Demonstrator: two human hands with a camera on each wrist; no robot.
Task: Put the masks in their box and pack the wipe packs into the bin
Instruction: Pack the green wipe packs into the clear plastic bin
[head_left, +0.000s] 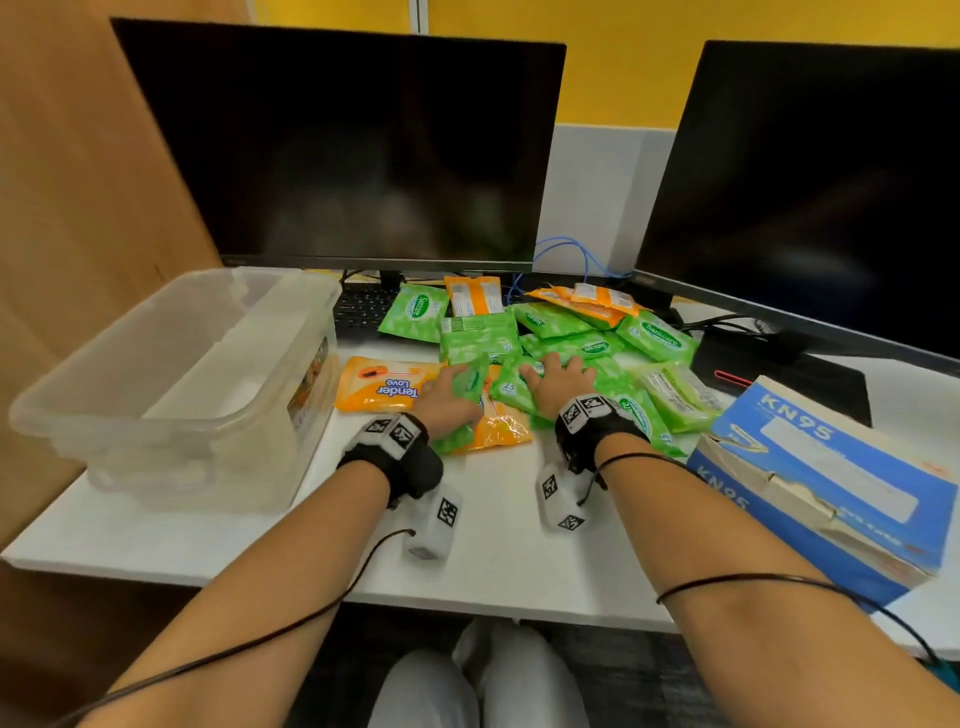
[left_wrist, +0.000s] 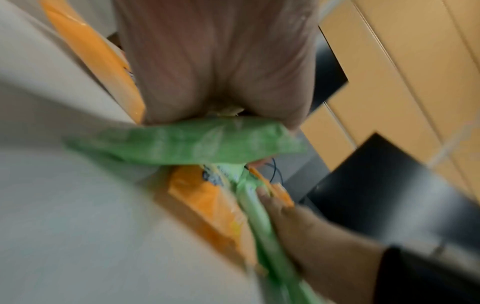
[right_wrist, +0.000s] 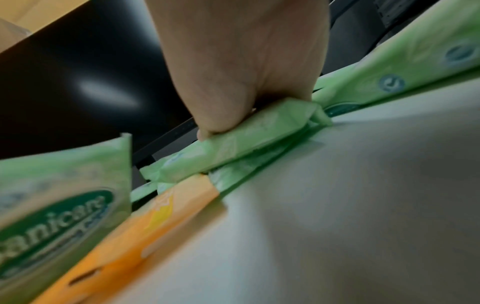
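Observation:
A heap of green and orange wipe packs (head_left: 566, 332) lies in the middle of the white desk (head_left: 493, 551). My left hand (head_left: 448, 401) grips a green wipe pack (head_left: 470, 382) at the heap's near left edge; the left wrist view shows that pack (left_wrist: 187, 142) pressed under the palm. My right hand (head_left: 557, 383) lies over another green pack (head_left: 511, 392), and in the right wrist view its palm and thumb clamp this pack (right_wrist: 246, 139), tilted up off the others. The clear plastic bin (head_left: 171, 395) stands at the left. The blue KN95 mask box (head_left: 831, 483) sits at the right with a flap open. No masks show.
Two dark monitors (head_left: 343, 150) stand behind the heap, with a keyboard (head_left: 363, 306) and blue cables (head_left: 561, 254) under them. An orange pack (head_left: 382, 387) lies between the bin and my left hand. A black object (head_left: 779, 374) sits behind the mask box.

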